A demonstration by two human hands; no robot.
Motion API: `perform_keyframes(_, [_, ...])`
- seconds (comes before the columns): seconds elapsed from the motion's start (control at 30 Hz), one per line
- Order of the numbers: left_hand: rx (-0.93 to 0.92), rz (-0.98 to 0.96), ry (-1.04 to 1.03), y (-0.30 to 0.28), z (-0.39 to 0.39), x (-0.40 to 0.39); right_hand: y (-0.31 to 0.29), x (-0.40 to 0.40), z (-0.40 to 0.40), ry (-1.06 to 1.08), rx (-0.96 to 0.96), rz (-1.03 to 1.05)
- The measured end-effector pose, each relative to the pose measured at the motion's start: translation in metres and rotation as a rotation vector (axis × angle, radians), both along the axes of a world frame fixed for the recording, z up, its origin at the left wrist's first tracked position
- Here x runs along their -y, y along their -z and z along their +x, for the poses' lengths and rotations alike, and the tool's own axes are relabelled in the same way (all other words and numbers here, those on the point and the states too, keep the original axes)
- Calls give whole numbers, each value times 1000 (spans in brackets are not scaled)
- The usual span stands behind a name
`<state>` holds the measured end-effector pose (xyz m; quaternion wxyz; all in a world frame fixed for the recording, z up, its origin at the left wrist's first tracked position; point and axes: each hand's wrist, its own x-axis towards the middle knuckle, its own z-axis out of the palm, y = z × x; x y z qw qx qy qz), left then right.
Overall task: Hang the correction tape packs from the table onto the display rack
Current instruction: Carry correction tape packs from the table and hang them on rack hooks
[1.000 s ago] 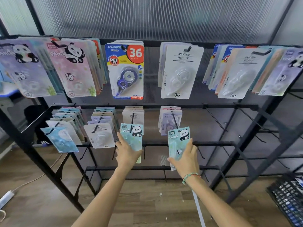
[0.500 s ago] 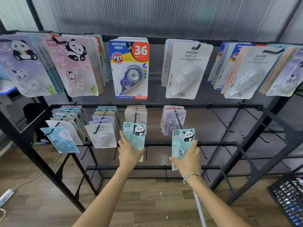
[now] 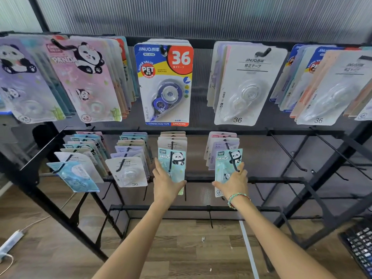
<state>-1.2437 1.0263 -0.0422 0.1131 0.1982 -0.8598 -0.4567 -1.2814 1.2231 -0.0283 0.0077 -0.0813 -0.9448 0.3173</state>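
Two teal panda correction tape packs sit on hooks in the middle row of the black display rack (image 3: 261,180). My left hand (image 3: 166,183) holds the lower part of the left teal pack (image 3: 172,160), whose hook runs through its top. My right hand (image 3: 234,183) grips the lower part of the right teal pack (image 3: 228,161), which is threaded on its hook, the hook tip showing near my fingers. Behind both packs hang several more packs. The table is out of view.
The top row holds large packs: pink panda packs (image 3: 84,81), a blue "36" pack (image 3: 165,83), white packs (image 3: 245,85). Bare hooks (image 3: 289,154) stick out at the right of the middle row. A black basket (image 3: 360,244) sits low right, a power strip (image 3: 10,242) on the floor at left.
Both hands have pushed their teal packs up and back along the hooks; the hooks now pass through both packs' top holes. The view has moved closer to the rack.
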Motion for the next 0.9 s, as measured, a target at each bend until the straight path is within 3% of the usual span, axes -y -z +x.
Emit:
perform_keyframes(0.2, [-64,79,-17,8,-21,3,7,9,-26,13,-1,-76])
perform_keyframes(0.9, [-64,-32,-48,4,-19,0,0,13,-13,39,-10,-76])
